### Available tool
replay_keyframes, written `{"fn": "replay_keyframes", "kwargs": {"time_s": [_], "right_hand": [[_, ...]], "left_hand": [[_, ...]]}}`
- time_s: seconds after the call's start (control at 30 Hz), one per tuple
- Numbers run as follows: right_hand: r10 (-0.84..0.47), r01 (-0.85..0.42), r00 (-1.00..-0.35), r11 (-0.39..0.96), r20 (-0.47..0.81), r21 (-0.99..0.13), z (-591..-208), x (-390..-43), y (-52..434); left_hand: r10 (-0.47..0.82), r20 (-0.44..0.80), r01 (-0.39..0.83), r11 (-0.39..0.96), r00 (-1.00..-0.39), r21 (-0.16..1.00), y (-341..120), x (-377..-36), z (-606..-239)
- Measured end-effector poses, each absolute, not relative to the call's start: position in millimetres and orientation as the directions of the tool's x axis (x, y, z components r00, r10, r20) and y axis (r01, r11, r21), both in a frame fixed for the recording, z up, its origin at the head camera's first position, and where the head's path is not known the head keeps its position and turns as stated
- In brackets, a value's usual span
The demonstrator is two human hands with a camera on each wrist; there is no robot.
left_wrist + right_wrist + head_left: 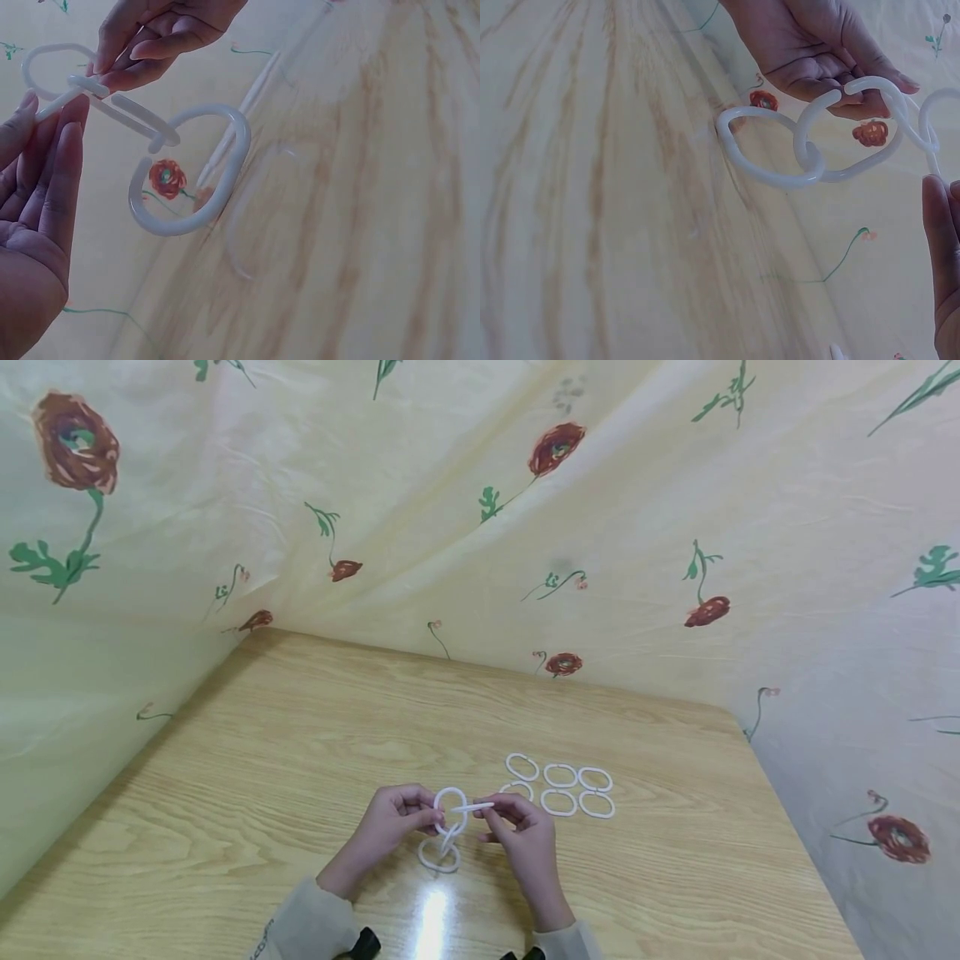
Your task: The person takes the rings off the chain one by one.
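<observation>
White plastic chain (447, 828), three links joined.
Left hand (390, 827) and right hand (525, 833) pinch its top links; six loose rings (561, 787) wait at centre right.

A short chain of rings (447, 827) hangs between the left hand (388, 823) and right hand (527, 831), above the near middle of the worktop (262, 777); its lowest ring touches the worktop. Loose rings (570, 787) lie in two rows just behind and right of the right hand. A cloth (480, 510) rises behind and at both sides of the worktop.
</observation>
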State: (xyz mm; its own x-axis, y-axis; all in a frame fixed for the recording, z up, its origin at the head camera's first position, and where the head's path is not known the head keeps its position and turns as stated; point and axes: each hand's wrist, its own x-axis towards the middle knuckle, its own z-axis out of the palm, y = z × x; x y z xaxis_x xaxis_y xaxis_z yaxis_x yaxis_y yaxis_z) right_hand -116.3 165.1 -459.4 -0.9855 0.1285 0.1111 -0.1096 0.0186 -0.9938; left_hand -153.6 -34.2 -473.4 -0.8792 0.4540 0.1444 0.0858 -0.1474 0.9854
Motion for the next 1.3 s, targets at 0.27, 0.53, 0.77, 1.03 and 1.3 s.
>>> {"fn": "replay_keyframes", "kwargs": {"time_s": [0.27,0.53,0.77,1.03,1.3], "right_hand": [[0.116,-0.169,-0.978,0.042,0.173,-0.985,-459.8,-115.2,165.3],[0.107,-0.204,-0.972,0.054,0.208,-0.978,-461.1,-115.3,165.4],[0.147,-0.114,-0.982,0.020,0.116,-0.993,-460.1,-115.9,164.8],[0.198,-0.059,-0.979,-0.001,0.057,-0.998,-455.3,-116.9,168.4],[0.266,-0.025,-0.964,-0.021,0.019,-0.999,-453.7,-120.0,179.2]], "left_hand": [[0.446,0.123,0.074,-0.126,-0.887,0.989,-34.0,-153.2,-472.6],[0.428,0.101,0.058,-0.112,-0.898,0.992,-33.7,-154.1,-472.5],[0.422,0.096,0.059,-0.099,-0.902,0.993,-32.7,-154.0,-472.5],[0.422,0.138,0.093,-0.124,-0.896,0.988,-32.4,-154.5,-474.3],[0.438,0.162,0.115,-0.132,-0.884,0.984,-34.9,-154.4,-476.9]]}}
